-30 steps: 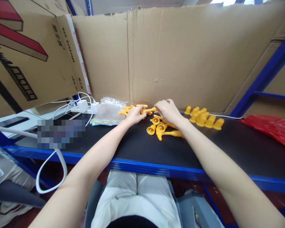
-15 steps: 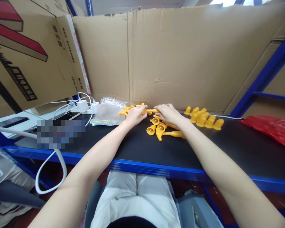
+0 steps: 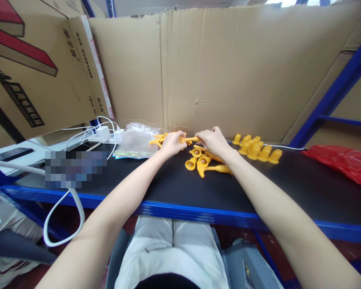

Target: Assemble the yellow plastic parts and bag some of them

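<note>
Overhead, cardboard wall point(image 3: 228, 68); below, black benchtop point(image 3: 289, 188), both hands point(image 3: 173, 143) closed on one yellow rod point(image 3: 189, 139).

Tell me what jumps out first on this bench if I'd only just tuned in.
Two bare arms meet mid-bench, the left hand and right hand both gripping one yellow plastic piece above the black worktop. Loose yellow horn-shaped parts lie just below the hands, a cluster of yellow caps to their right. A tall cardboard wall backs it all.
</note>
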Motion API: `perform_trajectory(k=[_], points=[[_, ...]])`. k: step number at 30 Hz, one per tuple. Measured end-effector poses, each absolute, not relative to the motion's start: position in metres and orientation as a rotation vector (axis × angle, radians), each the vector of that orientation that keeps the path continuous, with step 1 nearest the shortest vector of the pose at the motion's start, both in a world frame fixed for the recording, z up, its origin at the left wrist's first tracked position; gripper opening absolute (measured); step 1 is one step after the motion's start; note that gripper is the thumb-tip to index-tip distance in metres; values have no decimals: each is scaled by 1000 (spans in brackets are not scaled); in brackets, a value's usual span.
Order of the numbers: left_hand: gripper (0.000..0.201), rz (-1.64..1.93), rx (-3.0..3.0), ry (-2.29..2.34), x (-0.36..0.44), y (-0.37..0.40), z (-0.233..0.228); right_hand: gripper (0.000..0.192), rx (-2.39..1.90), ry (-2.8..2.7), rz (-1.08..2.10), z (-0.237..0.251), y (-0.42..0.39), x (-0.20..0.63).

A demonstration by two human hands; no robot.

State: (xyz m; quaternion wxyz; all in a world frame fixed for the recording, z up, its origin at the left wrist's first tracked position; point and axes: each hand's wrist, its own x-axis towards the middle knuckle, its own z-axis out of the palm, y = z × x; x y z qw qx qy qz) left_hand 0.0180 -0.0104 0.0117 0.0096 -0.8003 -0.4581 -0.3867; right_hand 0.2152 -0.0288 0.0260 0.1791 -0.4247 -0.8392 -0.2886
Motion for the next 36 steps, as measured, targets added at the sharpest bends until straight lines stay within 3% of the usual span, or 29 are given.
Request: perform_trajectory(k=[9,15,22,36], points=[[15,-1414,-3006,-1886,17,-18,13,18,-1136,-2339,-1011,32,-36,210],[18,-1406,-2778,-1818,16,-14,6,12,-1131,-2404,-923,27,-33,216],[31,-1108,-2536,-1457,12,-12,4,14,-1265,-2473,-707,26,-36,211],[28,-1320,-2767,-1889,12,-10,7,10,-1181,-2436,-807,29,-34,209]])
